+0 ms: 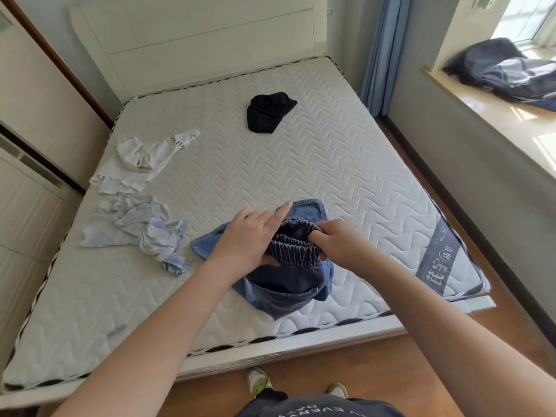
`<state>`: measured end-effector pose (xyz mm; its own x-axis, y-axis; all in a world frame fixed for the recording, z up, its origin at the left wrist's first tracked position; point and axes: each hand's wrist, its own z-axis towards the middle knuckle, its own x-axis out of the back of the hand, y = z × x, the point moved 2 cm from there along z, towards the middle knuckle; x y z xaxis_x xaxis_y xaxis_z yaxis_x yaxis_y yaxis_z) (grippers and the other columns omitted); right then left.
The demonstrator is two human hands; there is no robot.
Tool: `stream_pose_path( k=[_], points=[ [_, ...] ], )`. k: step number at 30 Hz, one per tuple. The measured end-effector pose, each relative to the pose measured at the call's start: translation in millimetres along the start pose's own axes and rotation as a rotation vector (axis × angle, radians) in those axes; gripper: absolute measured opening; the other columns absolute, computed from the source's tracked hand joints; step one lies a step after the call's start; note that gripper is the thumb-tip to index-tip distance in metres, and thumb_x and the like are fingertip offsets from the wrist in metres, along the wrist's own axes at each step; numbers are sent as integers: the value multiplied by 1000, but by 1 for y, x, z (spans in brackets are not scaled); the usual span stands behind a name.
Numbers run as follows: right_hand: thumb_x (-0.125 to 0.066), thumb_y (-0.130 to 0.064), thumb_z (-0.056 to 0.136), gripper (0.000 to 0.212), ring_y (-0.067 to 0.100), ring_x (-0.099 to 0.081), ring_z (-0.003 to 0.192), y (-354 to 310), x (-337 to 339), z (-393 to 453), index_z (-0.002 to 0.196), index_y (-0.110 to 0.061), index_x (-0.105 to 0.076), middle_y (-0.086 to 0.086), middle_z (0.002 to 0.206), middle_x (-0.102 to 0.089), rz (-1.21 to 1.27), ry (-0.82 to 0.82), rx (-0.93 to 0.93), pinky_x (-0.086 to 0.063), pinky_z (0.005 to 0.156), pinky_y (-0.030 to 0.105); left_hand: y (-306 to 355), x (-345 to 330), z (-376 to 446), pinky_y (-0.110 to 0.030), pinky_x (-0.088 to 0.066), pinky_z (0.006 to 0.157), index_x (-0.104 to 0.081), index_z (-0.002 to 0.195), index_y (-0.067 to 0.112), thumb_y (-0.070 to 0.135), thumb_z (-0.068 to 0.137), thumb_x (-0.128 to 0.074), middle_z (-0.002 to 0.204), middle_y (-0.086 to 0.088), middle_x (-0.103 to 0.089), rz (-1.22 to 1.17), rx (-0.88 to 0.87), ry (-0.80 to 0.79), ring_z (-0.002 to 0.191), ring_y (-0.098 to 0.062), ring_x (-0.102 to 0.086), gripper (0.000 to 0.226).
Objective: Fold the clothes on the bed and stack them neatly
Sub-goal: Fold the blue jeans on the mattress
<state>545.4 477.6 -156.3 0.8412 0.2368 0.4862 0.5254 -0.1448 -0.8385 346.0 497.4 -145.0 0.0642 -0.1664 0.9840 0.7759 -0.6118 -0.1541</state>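
A blue denim garment [288, 284] with a gathered elastic waistband lies near the foot of the bare quilted mattress [270, 170]. My left hand [249, 239] grips the waistband's left side, index finger pointing out. My right hand [340, 239] pinches the waistband's right end. A crumpled white garment with black lettering [141, 158] lies at the mattress's left edge. Just below it sits a crumpled pale blue checked garment [147, 233]. A black garment [267, 111] lies bunched toward the headboard.
A white headboard [192, 40] stands at the far end. Wardrobe doors [33, 152] run along the left. A window ledge [493, 115] at the right holds a dark bag [508, 70]. Blue curtain [382, 55] hangs in the corner. Wooden floor surrounds the bed's foot.
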Motion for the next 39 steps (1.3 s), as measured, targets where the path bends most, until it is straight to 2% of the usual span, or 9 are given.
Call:
stream_pose_path(
  k=[4, 7, 11, 17, 23, 25, 32, 36, 39],
  points=[
    [-54, -17, 83, 24, 13, -45, 56, 11, 12, 6, 84, 5, -66, 1, 57, -51, 104, 58, -4, -37, 59, 27, 2, 0, 6, -32, -41, 68, -55, 128, 35, 64, 76, -68, 99, 5, -60, -170, -20, -40, 91, -22, -62, 60],
    [-61, -20, 86, 19, 7, -52, 53, 24, 16, 6, 98, -20, -76, -9, 57, -59, 240, -19, -15, -43, 53, 18, 4, -1, 12, -29, -35, 63, -58, 113, 35, 65, 78, -65, 97, 8, -56, -169, -25, -64, 88, -21, -62, 46],
    [-59, -29, 96, 21, 11, -62, 69, 51, 20, 5, 114, -25, -70, 0, 75, -66, 539, -180, -31, -50, 64, 21, -3, 2, 17, -33, -43, 67, -53, 107, 35, 66, 79, -62, 107, 10, -60, -158, 23, -131, 91, -24, -64, 43],
    [-50, -19, 99, 20, 15, -57, 67, 126, -18, 15, 108, -8, -65, 4, 81, -63, 573, 43, -430, -41, 63, 27, -16, 17, 11, -31, -33, 64, -40, 111, 41, 73, 78, -58, 92, 0, -71, -161, 119, -153, 89, -31, -66, 49],
    [-49, -53, 96, 45, 21, -46, 124, 164, -59, 26, 130, -23, -52, -2, 132, -52, 663, -26, -583, -32, 100, 37, -33, 76, 8, -33, -47, 63, -59, 113, 34, 91, 60, -43, 82, 2, -72, -224, 161, -8, 78, -27, -67, 79],
    [-45, -70, 89, 60, 18, -39, 132, 161, -67, 33, 136, -33, -48, -9, 136, -49, 713, -124, -560, -25, 106, 43, -37, 91, 5, -36, -51, 66, -61, 117, 36, 88, 61, -44, 83, 4, -73, -268, 170, 57, 78, -25, -68, 78],
    [-44, -73, 87, 59, 14, -43, 124, 145, -81, 61, 131, -33, -43, -4, 134, -50, 838, -244, -483, -18, 116, 44, -49, 114, -8, -37, -52, 68, -63, 112, 45, 78, 64, -58, 82, 9, -73, -417, 209, 172, 78, -17, -69, 58],
    [-49, -54, 93, 43, 13, -51, 127, 134, -79, 77, 128, -29, -54, -7, 136, -58, 1108, -117, -272, -35, 108, 36, -61, 120, -15, -38, -53, 74, -61, 114, 43, 73, 61, -66, 86, 11, -74, -498, 251, 205, 83, -12, -69, 60],
    [-41, -42, 101, 34, 14, -62, 117, 121, -58, 90, 119, -24, -64, -3, 123, -69, 1254, -25, -121, -45, 95, 34, -76, 125, -21, -18, -49, 76, -60, 111, 51, 69, 57, -78, 84, 22, -71, -571, 340, 253, 83, 4, -65, 60]
  ],
)
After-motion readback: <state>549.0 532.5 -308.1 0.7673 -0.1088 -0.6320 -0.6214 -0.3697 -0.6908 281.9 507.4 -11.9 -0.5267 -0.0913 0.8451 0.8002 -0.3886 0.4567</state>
